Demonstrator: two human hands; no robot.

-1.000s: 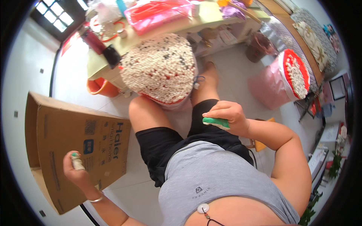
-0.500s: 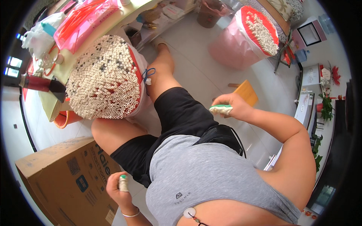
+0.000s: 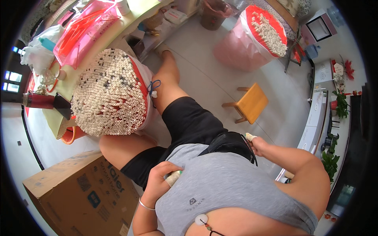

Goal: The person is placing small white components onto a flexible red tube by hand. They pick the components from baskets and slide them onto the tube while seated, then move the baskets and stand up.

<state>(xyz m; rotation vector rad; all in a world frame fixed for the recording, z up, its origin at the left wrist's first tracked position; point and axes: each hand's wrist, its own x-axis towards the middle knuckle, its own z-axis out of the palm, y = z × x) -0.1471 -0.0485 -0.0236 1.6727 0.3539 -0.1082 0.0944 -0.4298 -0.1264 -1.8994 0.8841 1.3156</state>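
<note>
My left hand (image 3: 159,179) presses against the side of my grey top (image 3: 220,177) at the waist, its fingers bent into the cloth and closed. A whitish wrap with a green patch covers one of its digits. On the other side, my right hand (image 3: 258,145) is at the edge of a black waist pouch (image 3: 232,144). Its fingers are curled and partly hidden; a similar pale wrap (image 3: 250,137) covers its thumb. Between my knees stands a bundle of white tubes (image 3: 110,94), packed upright in a red-lined bag, with a blue tie (image 3: 154,86) at its side.
A table (image 3: 136,15) with a pink tray (image 3: 84,33) and a dark red flask (image 3: 39,100) is at the left. A cardboard box (image 3: 82,192) stands lower left. Toward the right are a wooden stool (image 3: 252,103), another tube-filled bag (image 3: 244,47) and a bin (image 3: 214,15).
My left hand has moved up and right from beside the box onto my top. My right hand has dropped from in front of the stool to the pouch, uncovering the stool.
</note>
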